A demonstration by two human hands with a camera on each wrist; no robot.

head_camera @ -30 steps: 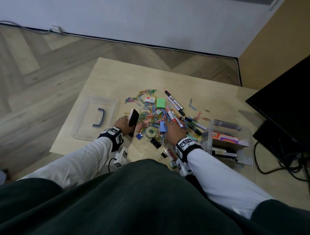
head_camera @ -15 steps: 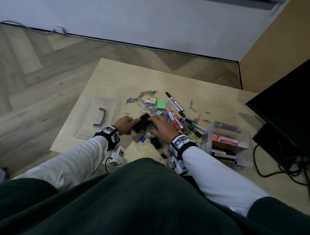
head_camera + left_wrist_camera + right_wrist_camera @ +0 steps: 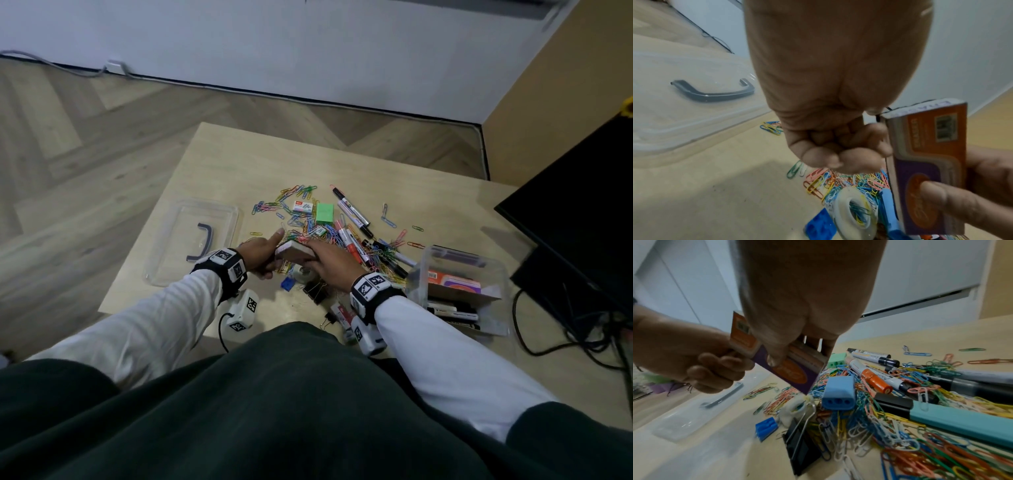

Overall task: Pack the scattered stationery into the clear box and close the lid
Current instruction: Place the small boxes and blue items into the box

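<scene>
Both hands hold a small orange and purple cardboard box point(image 3: 294, 251) point(image 3: 927, 162) point(image 3: 789, 369) just above the pile of coloured paper clips point(image 3: 308, 233). My left hand point(image 3: 260, 255) point(image 3: 830, 154) has curled fingers at the box's left end, thumb raised. My right hand point(image 3: 329, 258) point(image 3: 793, 352) pinches it, thumb on the purple face. The clear box point(image 3: 416, 274) stands at the right with a carton and markers inside. Its lid point(image 3: 171, 253) lies flat at the left. Markers point(image 3: 352, 214), a tape roll point(image 3: 305, 272) and a blue sharpener point(image 3: 838, 392) lie scattered.
Black binder clips point(image 3: 315, 289) and a small blue piece point(image 3: 287, 283) lie near the table's front edge. A green block point(image 3: 324, 212) sits at the pile's far side. A black monitor point(image 3: 582, 222) and cables point(image 3: 565, 342) flank the clear box on the right.
My right hand left the pile by the blue sharpener, moved left and took hold of the small box. The box, upright in my left hand before, now lies tilted between both hands.
</scene>
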